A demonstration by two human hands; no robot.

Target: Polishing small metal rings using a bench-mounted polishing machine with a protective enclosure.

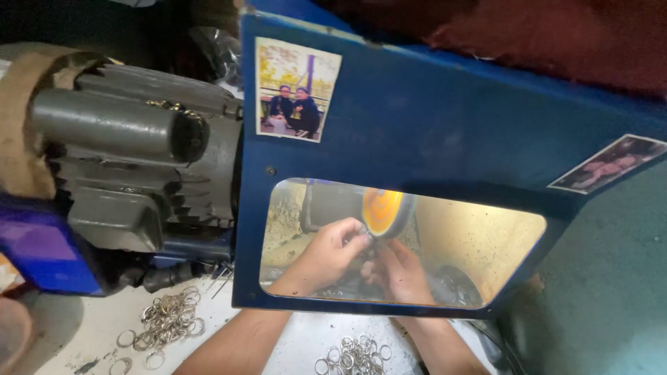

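Observation:
Both my hands reach in under a blue box-shaped guard point(431, 125) and show through its clear window point(486, 243). My left hand point(326, 253) and my right hand point(399, 271) pinch a small metal ring point(372, 239) together, pressed against the lower edge of an orange polishing wheel point(383, 212). The ring itself is tiny and mostly hidden by my fingertips. My forearms come up from the bottom edge of the view.
A grey ribbed electric motor point(132, 160) sits left of the guard. Loose metal rings lie in a pile on the white bench at lower left point(167, 323), and another pile lies between my forearms point(351, 355). Two photos are stuck on the guard.

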